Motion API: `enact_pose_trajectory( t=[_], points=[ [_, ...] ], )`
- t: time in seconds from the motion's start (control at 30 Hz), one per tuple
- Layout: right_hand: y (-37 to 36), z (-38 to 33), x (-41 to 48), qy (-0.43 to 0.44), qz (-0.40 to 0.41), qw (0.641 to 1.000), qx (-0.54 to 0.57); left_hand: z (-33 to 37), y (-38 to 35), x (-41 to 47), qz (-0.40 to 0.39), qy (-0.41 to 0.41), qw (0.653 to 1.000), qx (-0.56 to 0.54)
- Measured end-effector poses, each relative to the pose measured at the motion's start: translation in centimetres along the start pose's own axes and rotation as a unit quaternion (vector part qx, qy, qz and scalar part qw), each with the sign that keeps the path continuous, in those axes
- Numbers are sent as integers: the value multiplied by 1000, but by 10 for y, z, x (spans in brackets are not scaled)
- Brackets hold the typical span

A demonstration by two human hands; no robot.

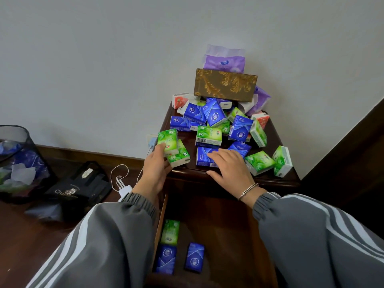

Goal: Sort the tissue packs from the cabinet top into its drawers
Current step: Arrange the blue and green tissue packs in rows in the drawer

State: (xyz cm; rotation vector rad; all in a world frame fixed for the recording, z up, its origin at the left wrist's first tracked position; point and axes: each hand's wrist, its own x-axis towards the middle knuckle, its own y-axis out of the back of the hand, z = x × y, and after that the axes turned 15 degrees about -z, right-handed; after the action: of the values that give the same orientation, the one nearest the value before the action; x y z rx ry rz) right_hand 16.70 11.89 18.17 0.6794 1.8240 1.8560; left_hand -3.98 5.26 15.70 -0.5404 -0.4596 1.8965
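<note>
Three packs (pixel 194 256) lie in the drawer (pixel 239 235) below the hands; most crowd the cabinet top (pixel 270 179). Left hand (pixel 156 169) grips a green pack (pixel 168 140); right hand (pixel 230 167) lies flat on a blue pack (pixel 202 157).

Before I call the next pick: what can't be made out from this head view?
1. Head view: packs beneath the gold tissue box, buried by it and the upper packs; count unknown.
2. Head view: drawer sides and front, covered by the grey sleeves.
3. Head view: whether the right hand grips the blue pack; its palm hides the contact.
4. Head view: print on packs, too small.
</note>
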Motion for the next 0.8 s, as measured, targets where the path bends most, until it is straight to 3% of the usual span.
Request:
enact_pose_trajectory(
  t=[0.17, 0.4, 0.47, 0.53, 0.63, 0.7, 0.8],
  points=[
    [7, 5, -5, 7, -20, 1000, 22, -1, -1, 1, 12, -4, 1000, -3],
    [18, -7, -4, -47, -34, 997, 40, 5, -7, -8, 2, -5, 1000, -2],
    [17, -15, -19, -66, -24, 994, 78, 7, -11, -16, -8, -1, 1000, -11],
    [11, -25, -43, -79, -13, 978, 195, 9, -9, -29, -4, -2, 1000, -16],
    [-8, -38, -87, -106, -51, 918, 379, 4, 9, -62, -2, -9, 999, -52],
    [-31, -47, -112, -164, -158, 849, 476, -10, 27, -90, 2, -1, 997, -79],
    [-73, -67, -137, -279, -258, 640, 668, -45, 51, -128, 38, 13, 993, -116]
  ],
)
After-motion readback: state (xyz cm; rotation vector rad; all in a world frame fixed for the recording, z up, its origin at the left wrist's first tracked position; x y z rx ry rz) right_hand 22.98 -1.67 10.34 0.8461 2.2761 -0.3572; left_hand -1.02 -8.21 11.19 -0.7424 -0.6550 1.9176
